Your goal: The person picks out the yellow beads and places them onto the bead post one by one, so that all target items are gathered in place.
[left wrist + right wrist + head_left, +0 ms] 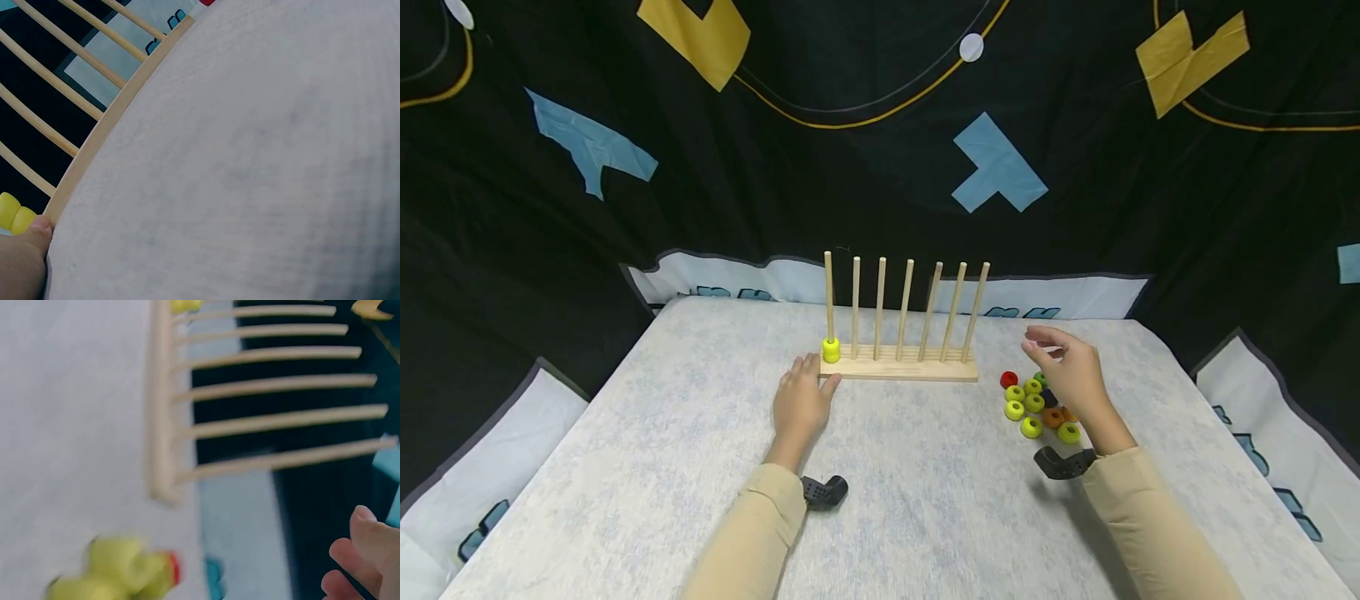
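A wooden peg rack [898, 373] with a row of upright pegs stands towards the back of the table. Two yellow beads [831, 350] are stacked on its leftmost peg. My left hand [801, 404] holds the rack's left end, its thumb [39, 231] against the front corner. To the right of the rack lies a cluster of loose beads [1033, 403]: yellow, red, green, orange and dark blue. Above the cluster's back part hovers my right hand [1067, 367], fingers loosely bent, nothing seen between them. Its wrist and fingers partly cover the beads in the head view.
The pale table [895, 500] has a wrinkled grey-white cover. Behind it hangs a black cloth [820, 192] with blue and yellow shapes. Each wrist carries a black device [825, 493]. White cloth borders run along the table's back and sides.
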`<state>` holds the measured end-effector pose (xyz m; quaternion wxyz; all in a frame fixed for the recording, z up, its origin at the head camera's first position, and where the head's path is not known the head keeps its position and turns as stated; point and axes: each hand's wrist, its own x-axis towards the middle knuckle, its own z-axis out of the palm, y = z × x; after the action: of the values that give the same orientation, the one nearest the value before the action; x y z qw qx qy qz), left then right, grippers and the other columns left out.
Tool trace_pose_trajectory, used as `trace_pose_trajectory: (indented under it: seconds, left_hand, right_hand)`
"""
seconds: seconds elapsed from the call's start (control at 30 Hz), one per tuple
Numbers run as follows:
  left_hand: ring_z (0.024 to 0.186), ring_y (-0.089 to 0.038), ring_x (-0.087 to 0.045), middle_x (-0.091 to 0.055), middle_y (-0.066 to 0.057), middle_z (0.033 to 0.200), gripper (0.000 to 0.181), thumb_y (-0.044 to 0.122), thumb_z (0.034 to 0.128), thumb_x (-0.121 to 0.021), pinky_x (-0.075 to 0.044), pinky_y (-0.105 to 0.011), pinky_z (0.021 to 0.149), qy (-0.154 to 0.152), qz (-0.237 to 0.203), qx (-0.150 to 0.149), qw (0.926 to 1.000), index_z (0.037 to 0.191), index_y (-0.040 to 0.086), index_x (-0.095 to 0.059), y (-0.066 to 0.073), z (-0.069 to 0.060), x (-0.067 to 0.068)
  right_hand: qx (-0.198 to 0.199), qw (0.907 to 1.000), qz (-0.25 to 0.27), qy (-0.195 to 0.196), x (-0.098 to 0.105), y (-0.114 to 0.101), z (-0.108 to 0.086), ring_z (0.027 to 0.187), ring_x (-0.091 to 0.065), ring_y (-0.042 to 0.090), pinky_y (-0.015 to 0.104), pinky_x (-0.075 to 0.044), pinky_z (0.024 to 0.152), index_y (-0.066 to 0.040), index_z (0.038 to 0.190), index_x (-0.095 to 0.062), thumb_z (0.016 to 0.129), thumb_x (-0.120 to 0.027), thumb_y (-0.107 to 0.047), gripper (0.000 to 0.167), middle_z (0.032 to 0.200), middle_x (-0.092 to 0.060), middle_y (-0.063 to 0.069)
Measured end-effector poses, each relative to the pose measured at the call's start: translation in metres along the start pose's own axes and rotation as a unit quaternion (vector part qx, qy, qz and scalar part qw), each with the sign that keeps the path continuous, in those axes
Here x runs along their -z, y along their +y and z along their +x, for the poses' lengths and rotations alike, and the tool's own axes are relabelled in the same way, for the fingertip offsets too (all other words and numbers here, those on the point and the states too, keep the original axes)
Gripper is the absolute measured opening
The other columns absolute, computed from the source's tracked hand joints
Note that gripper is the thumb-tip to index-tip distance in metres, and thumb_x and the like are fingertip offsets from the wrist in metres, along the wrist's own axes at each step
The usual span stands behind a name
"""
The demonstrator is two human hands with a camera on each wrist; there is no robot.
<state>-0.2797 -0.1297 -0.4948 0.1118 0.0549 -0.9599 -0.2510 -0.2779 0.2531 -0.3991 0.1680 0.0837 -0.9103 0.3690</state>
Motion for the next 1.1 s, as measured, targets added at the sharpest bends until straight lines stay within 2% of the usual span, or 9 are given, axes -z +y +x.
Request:
trace_pose_trajectory:
  seconds: [0.1,0.23,0.33,0.5,0.63,0.8,1.0,1.1]
  left_hand:
    - [0.148,-0.037,-0.034,-0.042,-0.017,0.155,0.068,0.047,0.1002,-0.053,-0.031,-0.054,0.119,-0.003,0.0,0.0,1.0,0.15,0.002,-0.041,0.0,0.0,0.0]
    - [0.148,-0.037,-0.033,-0.041,-0.017,0.156,0.068,0.047,0.1003,-0.053,-0.031,-0.054,0.119,-0.008,-0.001,0.003,1.0,0.15,0.003,-0.04,0.0,0.0,0.001]
    - [0.148,-0.037,-0.033,-0.041,-0.017,0.156,0.068,0.047,0.1003,-0.053,-0.032,-0.055,0.119,-0.007,0.0,0.005,1.0,0.15,0.003,-0.04,0.0,-0.001,0.001]
    - [0.148,-0.036,-0.032,-0.041,-0.017,0.156,0.068,0.047,0.1003,-0.053,-0.031,-0.054,0.119,-0.007,-0.001,0.004,1.0,0.15,0.002,-0.04,0.0,-0.001,0.001]
    - [0.148,-0.037,-0.033,-0.041,-0.017,0.156,0.068,0.047,0.1002,-0.053,-0.031,-0.055,0.119,-0.006,-0.002,0.003,1.0,0.15,0.002,-0.04,0.0,-0.001,0.001]
    - [0.148,-0.037,-0.032,-0.041,-0.017,0.156,0.068,0.047,0.1004,-0.053,-0.03,-0.055,0.119,-0.003,-0.002,0.001,1.0,0.15,0.002,-0.04,0.0,-0.001,0.002]
    - [0.149,-0.036,-0.03,-0.041,-0.017,0.156,0.068,0.046,0.1006,-0.053,-0.028,-0.053,0.121,-0.009,0.0,0.001,1.0,0.15,0.001,-0.039,0.0,-0.001,0.001]
    - [0.149,-0.036,-0.031,-0.041,-0.017,0.156,0.068,0.046,0.1005,-0.053,-0.029,-0.053,0.121,-0.008,-0.001,-0.001,1.0,0.15,0.001,-0.04,0.0,-0.001,0.001]
  right_hand:
    - [-0.029,0.9981,-0.027,-0.046,0.0,0.02,-0.008,0.119,-0.058,0.035,0.054,-0.051,0.098,-0.006,0.134,-0.061,0.101,-0.06,-0.027,0.039,0.133,-0.063,0.017]
    - [-0.056,0.9895,-0.079,-0.107,0.0,0.04,-0.017,0.125,-0.052,0.04,0.06,-0.045,0.103,-0.004,0.137,-0.058,0.101,-0.06,-0.023,0.041,0.135,-0.06,0.02]
    - [-0.059,0.9846,-0.103,-0.129,-0.002,0.05,-0.021,0.126,-0.051,0.043,0.062,-0.042,0.104,-0.004,0.134,-0.06,0.1,-0.061,-0.022,0.039,0.132,-0.062,0.02]
    - [-0.046,0.9851,-0.105,-0.128,-0.002,0.056,-0.026,0.125,-0.052,0.042,0.063,-0.041,0.105,-0.004,0.131,-0.062,0.099,-0.063,-0.021,0.036,0.128,-0.065,0.019]
    - [-0.043,0.9871,-0.092,-0.124,0.003,0.056,-0.033,0.125,-0.051,0.041,0.061,-0.044,0.104,-0.005,0.132,-0.062,0.099,-0.063,-0.02,0.037,0.129,-0.064,0.018]
    - [-0.042,0.9875,-0.091,-0.121,0.012,0.057,-0.044,0.113,-0.056,0.036,0.053,-0.052,0.092,-0.006,0.129,-0.065,0.098,-0.064,-0.022,0.034,0.123,-0.067,0.016]
    - [-0.034,0.9858,-0.104,-0.128,0.026,0.064,-0.061,0.102,-0.061,0.031,0.047,-0.052,0.082,-0.006,0.123,-0.068,0.096,-0.068,-0.027,0.035,0.113,-0.071,0.014]
    - [-0.037,0.9852,-0.105,-0.13,0.032,0.068,-0.068,0.098,-0.062,0.027,0.037,-0.053,0.077,-0.008,0.119,-0.071,0.093,-0.071,-0.028,0.033,0.116,-0.071,0.013]
